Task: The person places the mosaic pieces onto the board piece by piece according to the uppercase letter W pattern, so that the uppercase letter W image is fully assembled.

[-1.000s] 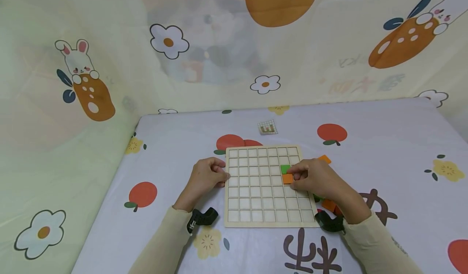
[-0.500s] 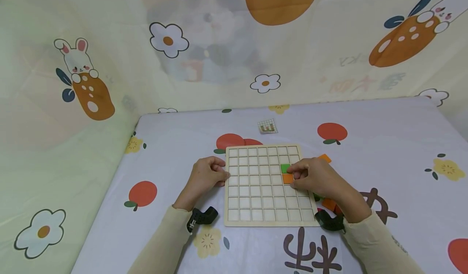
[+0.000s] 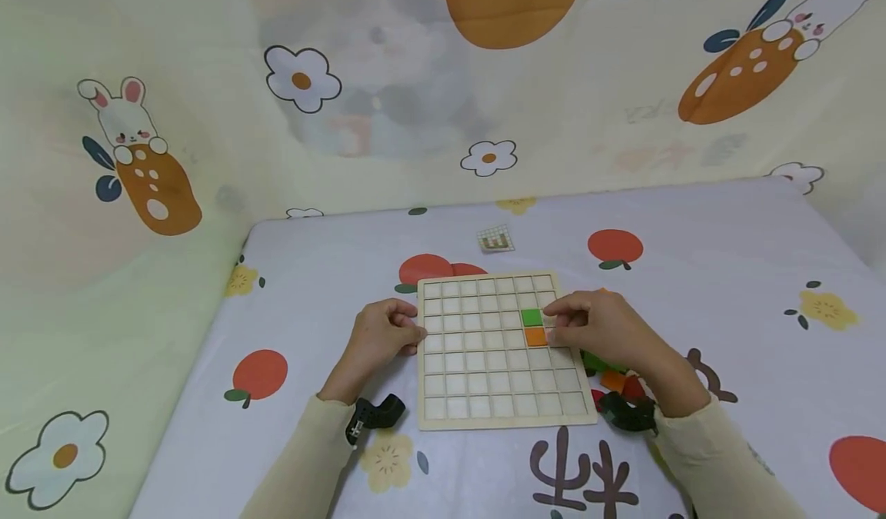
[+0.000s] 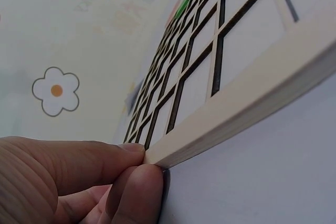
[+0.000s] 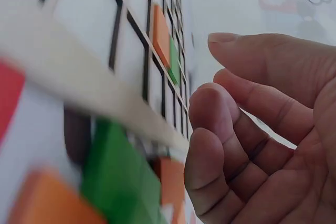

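Wooden grid board (image 3: 507, 423) lies flat on the printed tablecloth (image 3: 325, 273), between the two hands; left hand (image 3: 370, 342) pinches its left edge with thumb and finger, most likely to keep the frame from sliding; the grip is narrow and at the rim, which leaves the cells uncovered on that side.

Right hand (image 3: 605, 331) hangs over the board's right side; fingers loosely bent, thumb and fingertips apart, nothing seen between them; whether any fingertip touches the frame, cannot tell.

Contents of the grid: green square tile (image 3: 531, 317) and orange square tile (image 3: 536, 337) each sit in a cell of their own, in neighbouring rows of the same column, the green one farther from the person; the raised dividers presumably hold them in place; the right hand hides some cells beside them.

Loose green pieces (image 3: 601, 363), orange piece (image 3: 612, 381) and red piece (image 3: 633, 389) lie just beyond the right edge, partly hidden by hand and wrist; probably kept there for easy reach; small gridded card (image 3: 495, 239) lies beyond the far edge, plausibly to remain in sight.
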`<state>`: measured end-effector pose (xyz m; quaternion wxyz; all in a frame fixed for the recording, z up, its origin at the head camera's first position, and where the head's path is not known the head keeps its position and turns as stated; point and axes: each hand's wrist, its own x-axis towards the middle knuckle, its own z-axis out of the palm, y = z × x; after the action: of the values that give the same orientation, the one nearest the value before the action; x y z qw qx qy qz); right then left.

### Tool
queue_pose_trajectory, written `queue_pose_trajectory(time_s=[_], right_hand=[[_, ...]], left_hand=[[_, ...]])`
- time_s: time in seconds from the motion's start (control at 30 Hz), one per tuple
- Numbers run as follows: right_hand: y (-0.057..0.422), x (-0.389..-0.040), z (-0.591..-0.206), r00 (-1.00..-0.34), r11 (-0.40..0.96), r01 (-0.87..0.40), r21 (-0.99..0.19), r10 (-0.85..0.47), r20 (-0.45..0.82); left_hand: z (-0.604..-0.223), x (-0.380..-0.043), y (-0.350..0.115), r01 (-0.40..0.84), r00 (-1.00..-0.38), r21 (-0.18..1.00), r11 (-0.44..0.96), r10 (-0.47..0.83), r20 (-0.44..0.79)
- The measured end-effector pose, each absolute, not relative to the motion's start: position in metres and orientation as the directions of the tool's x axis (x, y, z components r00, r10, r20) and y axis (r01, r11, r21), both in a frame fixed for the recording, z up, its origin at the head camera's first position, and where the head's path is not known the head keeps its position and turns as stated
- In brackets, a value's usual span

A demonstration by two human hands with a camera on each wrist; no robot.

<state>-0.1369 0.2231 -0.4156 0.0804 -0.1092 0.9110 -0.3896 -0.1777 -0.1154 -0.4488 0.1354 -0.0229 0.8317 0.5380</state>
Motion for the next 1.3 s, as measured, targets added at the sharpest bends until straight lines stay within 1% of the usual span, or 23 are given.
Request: queue_pose_trajectory(time_s=[0.23, 0.4, 0.63, 0.8, 0.97, 1.3], right_hand=[[0.251, -0.119, -0.411, -0.980, 0.728, -0.087, -0.680, -0.185, -0.072], [0.269, -0.102, -0.416, -0.981, 0.746, -0.010, -0.666, -0.138, -0.139], [0.287, -0.084, -0.424, -0.978, 0.768, 0.047, -0.639, -0.095, -0.187], [0.294, -0.073, -0.428, -0.964, 0.772, 0.125, -0.623, -0.055, -0.261], [0.294, -0.069, -0.432, -0.956, 0.781, 0.172, -0.600, -0.015, -0.293], [0.291, -0.069, -0.433, -0.952, 0.804, 0.197, -0.561, 0.020, -0.306]], left_hand=[[-0.450, -0.177, -0.116, -0.181, -0.962, 0.887, 0.424, 0.110, -0.249], [-0.450, -0.177, -0.116, -0.177, -0.963, 0.888, 0.425, 0.111, -0.246], [-0.451, -0.177, -0.115, -0.186, -0.962, 0.889, 0.418, 0.108, -0.252], [-0.451, -0.178, -0.115, -0.193, -0.961, 0.892, 0.410, 0.107, -0.257], [-0.450, -0.178, -0.117, -0.200, -0.960, 0.889, 0.412, 0.101, -0.263], [-0.451, -0.178, -0.117, -0.184, -0.962, 0.890, 0.417, 0.108, -0.250]])
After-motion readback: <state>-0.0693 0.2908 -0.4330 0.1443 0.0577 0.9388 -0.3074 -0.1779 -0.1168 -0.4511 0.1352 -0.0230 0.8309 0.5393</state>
